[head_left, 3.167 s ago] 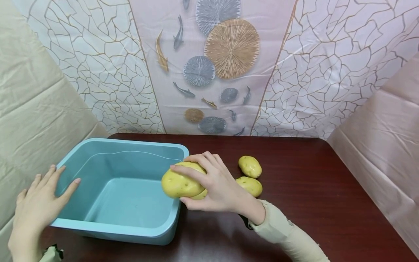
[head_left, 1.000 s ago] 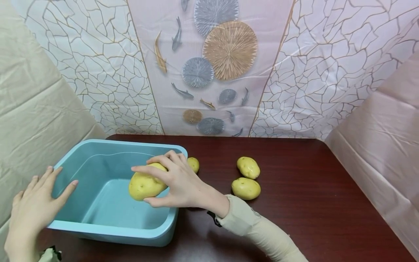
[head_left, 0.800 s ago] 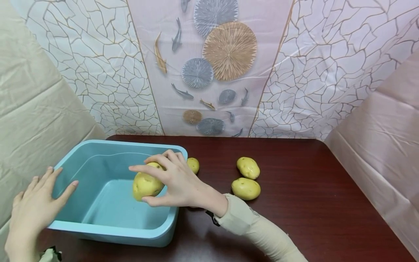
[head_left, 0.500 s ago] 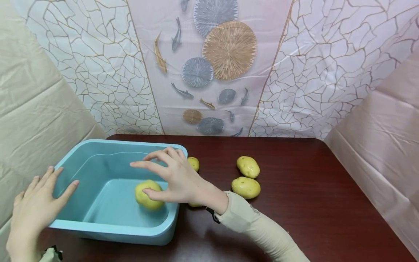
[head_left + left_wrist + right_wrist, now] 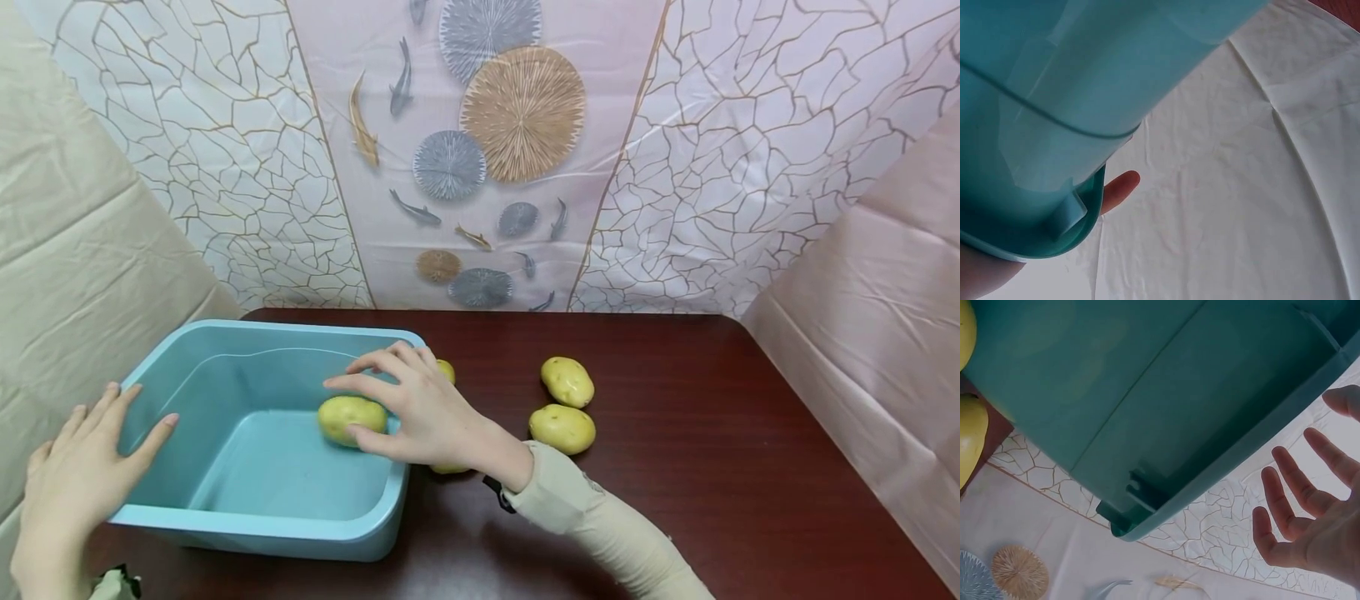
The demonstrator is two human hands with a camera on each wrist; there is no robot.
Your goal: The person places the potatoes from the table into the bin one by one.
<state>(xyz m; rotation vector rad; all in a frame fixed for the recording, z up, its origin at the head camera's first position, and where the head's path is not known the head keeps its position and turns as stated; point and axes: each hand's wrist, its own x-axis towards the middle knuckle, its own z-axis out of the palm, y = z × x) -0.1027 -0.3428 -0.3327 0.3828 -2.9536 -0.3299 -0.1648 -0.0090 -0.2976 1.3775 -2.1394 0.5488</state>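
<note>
A yellow potato (image 5: 351, 420) lies inside the blue plastic basin (image 5: 262, 525), toward its right wall. Over that wall my right hand (image 5: 420, 408) hovers with fingers spread, its thumb overlapping the potato in the head view. Nothing sits in its grasp; the right wrist view shows the same hand (image 5: 1316, 512) with loose fingers outside the basin's rim (image 5: 1241, 453). My left hand (image 5: 82, 467) rests on the basin's left rim, fingers extended. In the left wrist view one fingertip (image 5: 1121, 189) shows past the rim, and most of that hand is hidden.
Two potatoes, one farther back (image 5: 567, 382) and one nearer (image 5: 562, 429), lie on the dark red table (image 5: 675, 467) right of the basin. Another potato (image 5: 447, 371) peeks out behind my right hand, and a further potato (image 5: 450, 469) under my wrist. Patterned cloth (image 5: 480, 167) stands behind.
My right hand carried the potato left over the basin and let it go. The potato fell inside and turned lengthwise, and the hand drew slightly back right. My left hand stayed at the rim.
</note>
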